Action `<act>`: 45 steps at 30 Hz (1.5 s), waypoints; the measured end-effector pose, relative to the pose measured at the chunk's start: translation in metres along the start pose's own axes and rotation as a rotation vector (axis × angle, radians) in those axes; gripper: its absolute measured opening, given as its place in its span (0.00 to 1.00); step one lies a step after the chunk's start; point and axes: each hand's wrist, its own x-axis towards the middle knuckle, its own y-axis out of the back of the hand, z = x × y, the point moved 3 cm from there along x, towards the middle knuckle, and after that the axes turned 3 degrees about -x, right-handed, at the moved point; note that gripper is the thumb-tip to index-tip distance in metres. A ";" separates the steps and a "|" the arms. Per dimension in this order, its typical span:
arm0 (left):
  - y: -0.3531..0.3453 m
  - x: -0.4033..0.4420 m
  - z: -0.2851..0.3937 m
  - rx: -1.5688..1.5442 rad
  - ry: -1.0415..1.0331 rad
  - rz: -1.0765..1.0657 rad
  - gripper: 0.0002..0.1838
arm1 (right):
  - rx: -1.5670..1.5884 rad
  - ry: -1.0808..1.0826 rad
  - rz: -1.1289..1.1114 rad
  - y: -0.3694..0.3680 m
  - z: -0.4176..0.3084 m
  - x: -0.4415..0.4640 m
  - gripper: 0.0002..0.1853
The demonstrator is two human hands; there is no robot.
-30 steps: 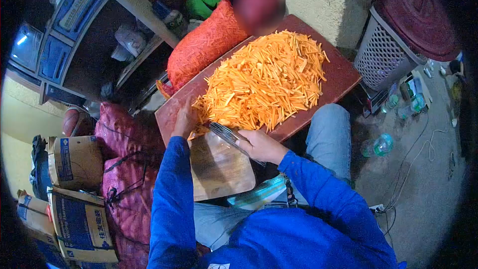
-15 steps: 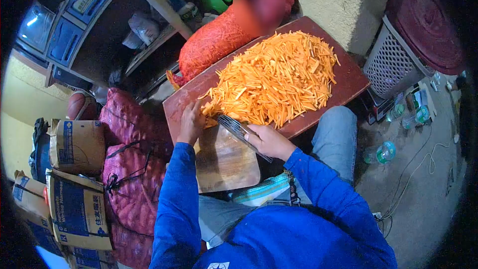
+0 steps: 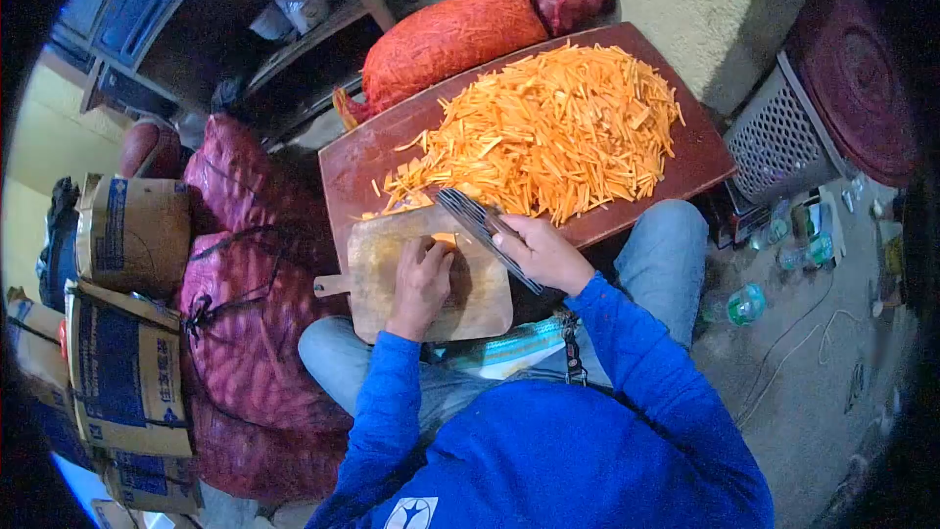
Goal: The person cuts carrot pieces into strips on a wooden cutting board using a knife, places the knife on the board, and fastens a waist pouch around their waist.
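On the wooden cutting board, my left hand has its fingers curled over a small orange vegetable piece, most of it hidden beneath them. My right hand is closed around a long dark knife with what look like several parallel blades. The knife slants over the board's upper right edge, apart from my left hand. Beyond the board, a big heap of orange vegetable sticks covers much of a low red-brown table.
An orange mesh sack lies behind the table. Stacked red mesh sacks and cardboard boxes stand at left. To the right are a grey perforated basket, plastic bottles and a cord on the floor.
My left hand has moved from the heap's near left edge down onto the board, with an orange piece under its fingers. The right hand still grips the knife in nearly the same place.
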 end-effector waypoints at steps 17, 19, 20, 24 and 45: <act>0.009 -0.001 -0.027 -0.035 -0.031 -0.021 0.17 | -0.242 0.024 -0.134 -0.017 -0.054 -0.031 0.19; 0.012 -0.004 -0.026 0.000 -0.003 -0.035 0.17 | -0.265 0.049 -0.146 -0.018 -0.058 -0.036 0.20; 0.011 -0.005 -0.025 0.039 0.008 -0.057 0.18 | -0.256 0.087 -0.127 -0.017 -0.060 -0.037 0.20; 0.006 -0.007 -0.025 0.006 0.020 -0.015 0.18 | -0.348 0.133 -0.139 -0.024 -0.060 -0.036 0.22; 0.010 -0.007 -0.015 0.025 0.081 -0.003 0.15 | -0.563 0.064 -0.192 -0.051 -0.060 0.003 0.22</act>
